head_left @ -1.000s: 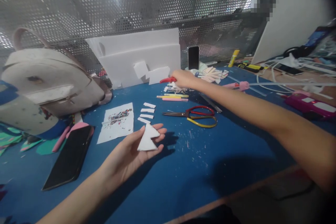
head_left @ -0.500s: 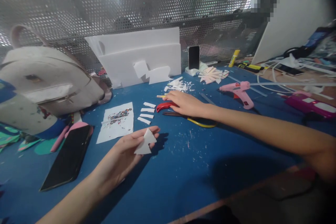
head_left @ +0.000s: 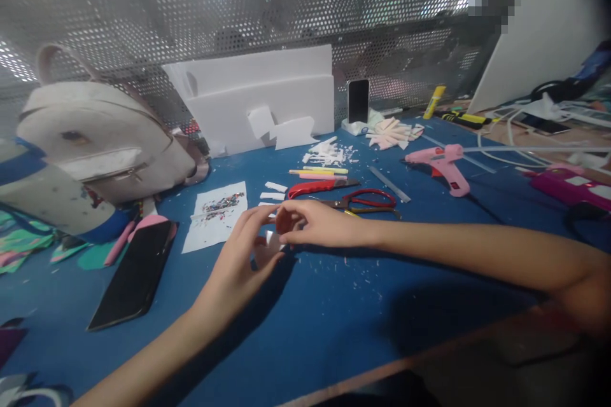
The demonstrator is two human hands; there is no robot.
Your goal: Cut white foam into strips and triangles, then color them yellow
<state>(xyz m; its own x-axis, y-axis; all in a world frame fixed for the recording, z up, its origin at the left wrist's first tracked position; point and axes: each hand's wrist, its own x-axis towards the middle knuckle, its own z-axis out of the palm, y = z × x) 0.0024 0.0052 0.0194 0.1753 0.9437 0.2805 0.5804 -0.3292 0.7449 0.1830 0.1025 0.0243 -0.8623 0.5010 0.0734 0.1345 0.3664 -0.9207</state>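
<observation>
My left hand curls round a small white foam cutout, which is mostly covered by fingers. Bent fingers and thumb of my right hand close on the cutout's right edge. The two hands meet just above the blue table. Behind them lie several white foam strips, partly hidden by my fingers. Right beyond my right hand are a red-handled cutting tool and scissors with red and yellow handles. Yellow and pink sticks lie behind these.
To the left are a paper sheet with colourful bits, a black phone and a pale backpack. White foam boards lean at the back. A pink glue gun and a clear stick lie at right.
My right hand has moved left and nearer, off the red-handled tool and onto the foam cutout. My left hand has turned from palm-up to curled around the cutout. The view has shifted slightly.
</observation>
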